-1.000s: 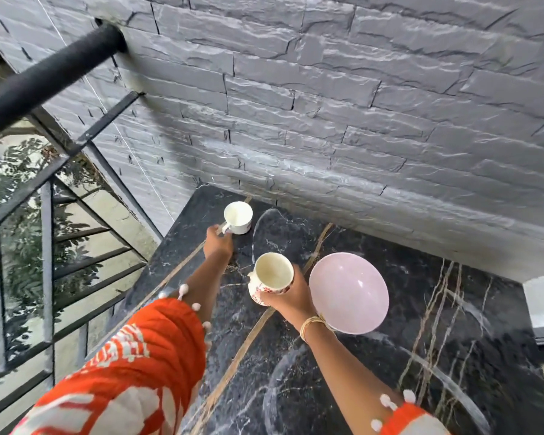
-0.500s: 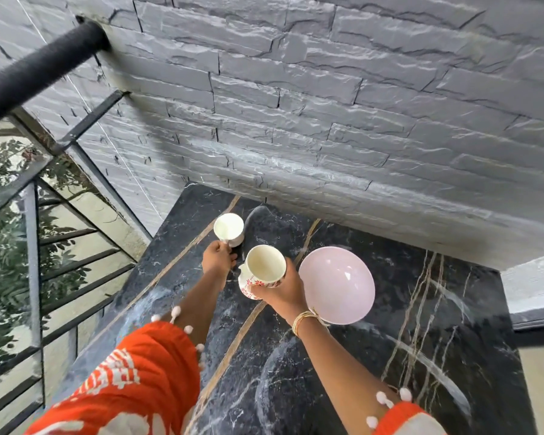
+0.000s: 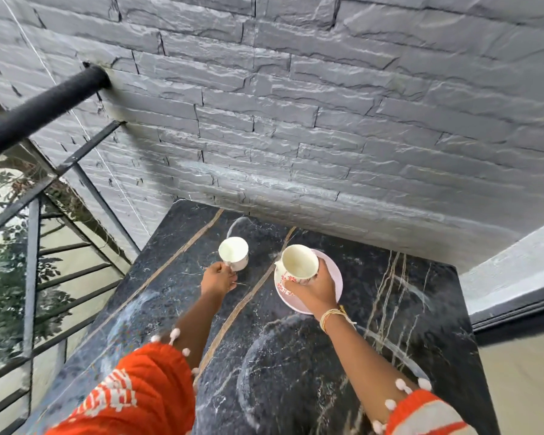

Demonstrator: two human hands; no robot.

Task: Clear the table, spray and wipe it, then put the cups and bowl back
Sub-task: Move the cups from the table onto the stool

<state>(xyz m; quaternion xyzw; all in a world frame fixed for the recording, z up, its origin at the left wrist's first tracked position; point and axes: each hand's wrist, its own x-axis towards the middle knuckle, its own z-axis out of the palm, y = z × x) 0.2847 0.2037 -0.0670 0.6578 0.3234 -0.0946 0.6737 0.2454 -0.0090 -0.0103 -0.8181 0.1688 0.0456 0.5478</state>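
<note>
On the black marble table (image 3: 296,356) stands a small white cup (image 3: 233,253) near the wall; my left hand (image 3: 218,277) grips its handle. My right hand (image 3: 314,288) holds a larger cream cup with red flower print (image 3: 297,265) over the pink bowl (image 3: 335,274), which rests on the table and is mostly hidden behind the cup and hand. I cannot tell whether this cup touches the bowl. Both cups look empty.
A grey stone-clad wall (image 3: 296,120) runs along the table's far edge. A black metal railing (image 3: 32,246) with a thick handrail (image 3: 41,111) borders the left side. A dark window frame (image 3: 515,309) sits at the right. Wipe streaks mark the tabletop.
My right hand has carried the flowered cup to the right, from beside the bowl to over it. My left hand stays on the white cup's handle. The camera has tilted.
</note>
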